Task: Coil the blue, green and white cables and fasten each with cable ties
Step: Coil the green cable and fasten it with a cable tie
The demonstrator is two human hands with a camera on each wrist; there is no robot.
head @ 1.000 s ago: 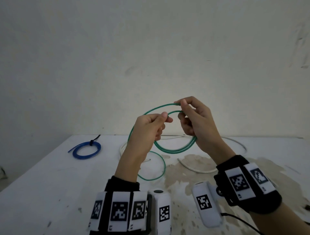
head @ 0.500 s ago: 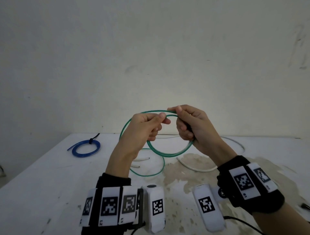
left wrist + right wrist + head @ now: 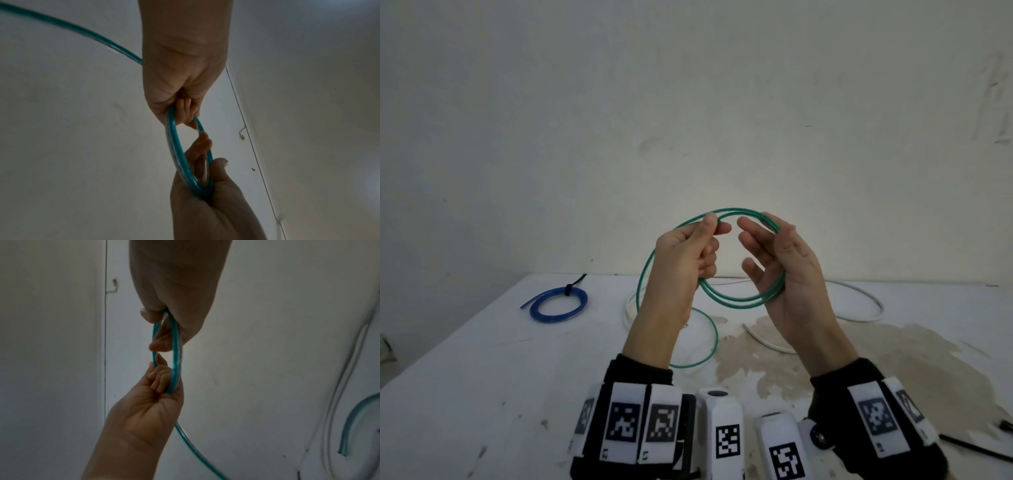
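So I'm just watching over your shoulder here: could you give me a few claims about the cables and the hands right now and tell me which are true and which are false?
1. The blue cable lies coiled on the table with a dark tie round it. True.
2. Both hands hold the white cable. False: it lies loose on the table; the hands hold the green cable.
3. The left hand pinches the green loops near their top. True.
4. The whole green cable is off the table. False: a stretch of it curves down onto the table below the left hand.
5. The right hand is empty. False: green loops run through it, between thumb and fingers.
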